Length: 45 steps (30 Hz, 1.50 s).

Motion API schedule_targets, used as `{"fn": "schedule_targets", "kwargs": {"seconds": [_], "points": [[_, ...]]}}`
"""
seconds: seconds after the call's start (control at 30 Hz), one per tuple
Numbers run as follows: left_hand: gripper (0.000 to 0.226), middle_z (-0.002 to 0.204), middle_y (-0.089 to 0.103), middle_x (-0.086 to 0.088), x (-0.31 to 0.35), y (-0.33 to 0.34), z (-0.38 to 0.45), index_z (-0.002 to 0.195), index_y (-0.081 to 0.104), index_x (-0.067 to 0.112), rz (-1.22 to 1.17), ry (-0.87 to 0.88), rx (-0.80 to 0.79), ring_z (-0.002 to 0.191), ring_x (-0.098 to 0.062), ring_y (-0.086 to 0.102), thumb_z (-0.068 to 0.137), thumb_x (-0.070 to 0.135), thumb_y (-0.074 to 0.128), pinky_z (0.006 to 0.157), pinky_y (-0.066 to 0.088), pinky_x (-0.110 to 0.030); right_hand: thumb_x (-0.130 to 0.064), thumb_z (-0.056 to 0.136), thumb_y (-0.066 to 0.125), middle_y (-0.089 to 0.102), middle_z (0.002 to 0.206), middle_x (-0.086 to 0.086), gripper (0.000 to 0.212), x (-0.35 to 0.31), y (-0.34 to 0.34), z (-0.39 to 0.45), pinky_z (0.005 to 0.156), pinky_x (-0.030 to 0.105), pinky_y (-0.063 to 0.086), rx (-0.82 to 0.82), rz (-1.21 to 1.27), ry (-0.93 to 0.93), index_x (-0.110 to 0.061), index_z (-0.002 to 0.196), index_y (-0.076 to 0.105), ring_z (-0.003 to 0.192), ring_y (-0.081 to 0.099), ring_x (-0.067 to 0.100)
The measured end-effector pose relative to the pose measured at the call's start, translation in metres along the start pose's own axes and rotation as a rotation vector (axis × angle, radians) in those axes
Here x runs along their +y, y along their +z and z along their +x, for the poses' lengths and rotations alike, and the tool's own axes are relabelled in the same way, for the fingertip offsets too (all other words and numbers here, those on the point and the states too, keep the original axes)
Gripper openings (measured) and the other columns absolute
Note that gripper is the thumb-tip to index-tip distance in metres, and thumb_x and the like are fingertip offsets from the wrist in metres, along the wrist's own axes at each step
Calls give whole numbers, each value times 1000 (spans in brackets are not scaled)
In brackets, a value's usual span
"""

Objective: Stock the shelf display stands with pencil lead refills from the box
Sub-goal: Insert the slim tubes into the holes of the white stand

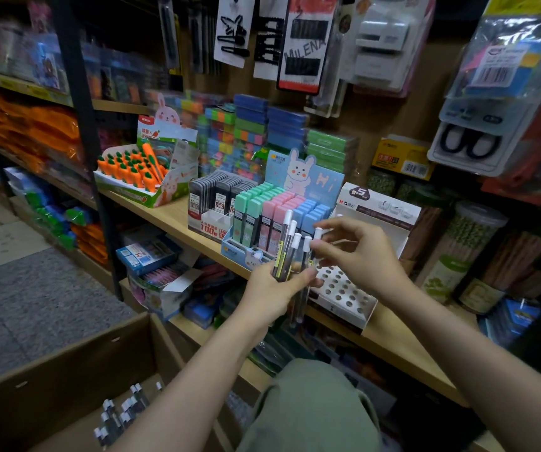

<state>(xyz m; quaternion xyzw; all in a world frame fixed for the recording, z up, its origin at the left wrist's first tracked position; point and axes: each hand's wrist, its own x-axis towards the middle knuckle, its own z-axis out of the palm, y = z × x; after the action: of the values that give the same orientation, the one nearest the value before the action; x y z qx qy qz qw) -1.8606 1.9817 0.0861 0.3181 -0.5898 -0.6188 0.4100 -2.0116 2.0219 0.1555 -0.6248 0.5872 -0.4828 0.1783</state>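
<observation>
Refills, slim white-capped tubes that look light, stiff and slippery, stand bunched in the left hand above the shelf's front edge, while the right hand pinches one by its cap, likely the surest hold, over the holed stand.

"MILENA" on the far hairpin card; "Hi" on the bunny stand; "100", perhaps (blurred), on the lead box.

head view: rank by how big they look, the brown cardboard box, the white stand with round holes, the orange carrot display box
1. brown cardboard box, though nearest the camera
2. orange carrot display box and white stand with round holes: look alike, unranked
</observation>
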Motion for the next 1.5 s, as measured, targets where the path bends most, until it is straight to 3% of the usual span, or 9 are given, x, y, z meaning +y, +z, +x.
{"fn": "schedule_targets", "kwargs": {"seconds": [0.13,0.53,0.83,0.97,1.1,1.2,1.33,1.4,1.5], "points": [[22,48,59,16,1,-1,3,96,70,16,3,-46,64,36,5,47,92,36,63,36,33,-9,-9,85,72,72,86,-2,22,-2,-20,10,67,22,59,119,-7,-23,-25,100,67,73,72,8],[28,56,53,13,-7,7,12,75,62,25,333,-12,123,60,-9,52,95,42,54,54,39,-28,-7,91,66,68,88,-18,24,24,-21,27,68,6,51,346,-119,-130,-27,105,67,79,67,-7],[23,60,56,13,0,7,11,91,68,23,300,-59,87,60,-10,51,98,38,52,54,37,-28,-16,88,71,71,85,-12,24,23,-17,29,79,27,59,333,-316,-143,-25,110,69,81,69,0],[17,92,73,1,1,7,11,98,70,22,263,-72,87,90,-16,65,94,35,59,80,52,-36,-16,86,73,71,87,-6,22,21,-15,34,79,31,59,328,-388,-126,-16,108,71,78,67,3],[16,83,76,7,2,3,7,96,70,18,106,-50,114,91,-8,70,85,30,73,98,49,-40,-18,85,75,67,101,2,23,23,-11,33,83,34,56,349,-541,-215,-13,106,73,84,64,12],[18,79,76,4,4,-8,2,94,69,18,77,-52,106,81,-5,71,82,29,76,85,53,-32,-18,86,73,60,103,5,24,26,-8,32,82,35,57,316,-543,-185,-12,109,72,83,64,15],[24,63,69,8,11,-28,-5,100,68,14,42,-111,85,40,4,50,87,34,70,40,35,-11,-21,89,70,53,101,1,30,25,-3,24,84,29,54,293,-555,-119,-18,119,67,77,57,2],[27,56,64,10,12,-36,-8,101,67,13,45,-135,68,36,4,45,87,37,70,36,30,-10,-25,89,70,51,98,-3,40,20,0,15,79,9,46,318,-532,-136,-23,128,61,77,52,-8],[18,64,69,6,14,-45,-12,93,68,14,21,-101,27,41,5,50,85,29,74,40,35,-7,-36,86,70,63,89,-10,33,6,13,-3,72,23,55,218,-314,-122,-28,118,65,78,61,-1]]}}
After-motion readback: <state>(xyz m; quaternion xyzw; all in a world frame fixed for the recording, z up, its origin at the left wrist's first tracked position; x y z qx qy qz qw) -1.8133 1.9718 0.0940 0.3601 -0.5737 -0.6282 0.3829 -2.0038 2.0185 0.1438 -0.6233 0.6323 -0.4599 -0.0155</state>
